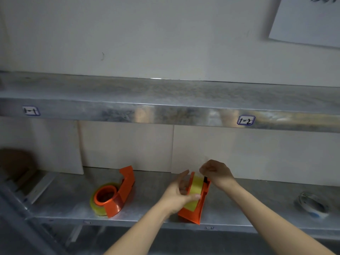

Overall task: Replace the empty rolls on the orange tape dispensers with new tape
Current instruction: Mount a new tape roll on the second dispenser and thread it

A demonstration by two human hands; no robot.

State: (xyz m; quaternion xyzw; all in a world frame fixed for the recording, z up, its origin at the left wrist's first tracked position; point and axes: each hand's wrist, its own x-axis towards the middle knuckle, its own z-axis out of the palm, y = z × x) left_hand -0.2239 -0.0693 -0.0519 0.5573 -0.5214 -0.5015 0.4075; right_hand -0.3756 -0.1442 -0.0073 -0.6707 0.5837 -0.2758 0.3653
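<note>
Metal shelves [165,92], pale wall [147,34], paper sheet [305,21].

The lower metal shelf [150,183] carries 2 orange tape holders. The left dispenser [117,196] lies on its side with a yellowish roll [95,206] on it. The right dispenser [199,208] stands on edge at the front lip. A pale ring [312,205] lies well apart at the right, and white boards [127,146] lean along the back.
</note>
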